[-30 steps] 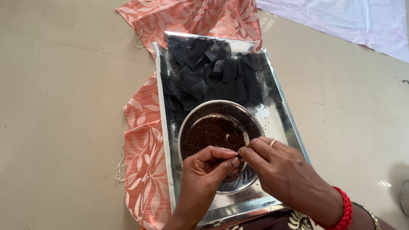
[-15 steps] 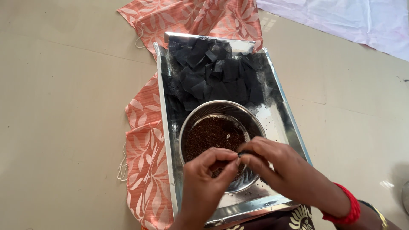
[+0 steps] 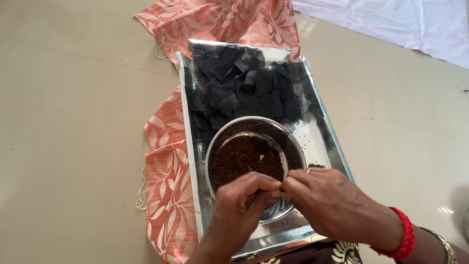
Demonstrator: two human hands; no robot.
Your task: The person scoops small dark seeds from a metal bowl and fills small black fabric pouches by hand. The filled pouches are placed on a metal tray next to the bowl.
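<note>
Head view: left hand point(image 3: 242, 203) and right hand point(image 3: 330, 205) meet over the steel bowl point(image 3: 293, 146) of brown seeds point(image 3: 244, 156) in a tray point(image 3: 322, 142), fingers pinched narrow together; what they hold is hidden.

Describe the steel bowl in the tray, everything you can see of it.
The steel bowl is round, shiny metal with a thin rim, standing upright in the near half of the silvery tray. It holds a layer of fine dark brown grains. Black squares are heaped just behind it. The left hand and right hand meet fingertip to fingertip over its near edge, hiding that part of the rim.
</note>
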